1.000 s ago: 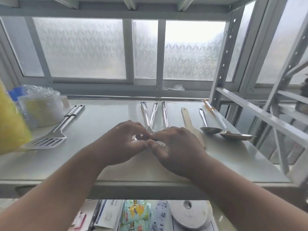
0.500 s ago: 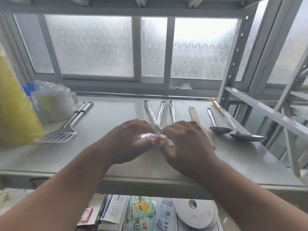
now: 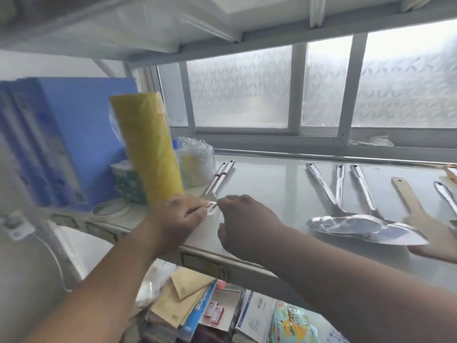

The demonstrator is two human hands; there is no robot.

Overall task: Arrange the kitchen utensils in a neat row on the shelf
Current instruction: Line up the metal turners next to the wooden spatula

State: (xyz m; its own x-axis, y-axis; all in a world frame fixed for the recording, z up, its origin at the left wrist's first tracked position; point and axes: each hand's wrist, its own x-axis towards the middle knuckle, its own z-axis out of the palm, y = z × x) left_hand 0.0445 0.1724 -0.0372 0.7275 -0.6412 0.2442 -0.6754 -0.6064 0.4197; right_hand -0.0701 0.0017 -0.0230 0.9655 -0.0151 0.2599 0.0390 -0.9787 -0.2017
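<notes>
Nearest me, under the shelf's front edge, I see envelopes and packets stacked below. On the shelf, my left hand covers the slotted spatula's blade, fingers curled over it and pinching its edge. My right hand sits just beside, fingertips pinching the blade's near corner. The spatula's twin-bar handle runs away toward the window, close to the yellow roll standing upright at the left. Off to the right, well apart, three steel spatulas lie with blades overlapping, then the wooden spatula beside them, and a spoon handle at the frame edge. Farther back, a wrapped cup stack, blue boxes, and the frosted window.
</notes>
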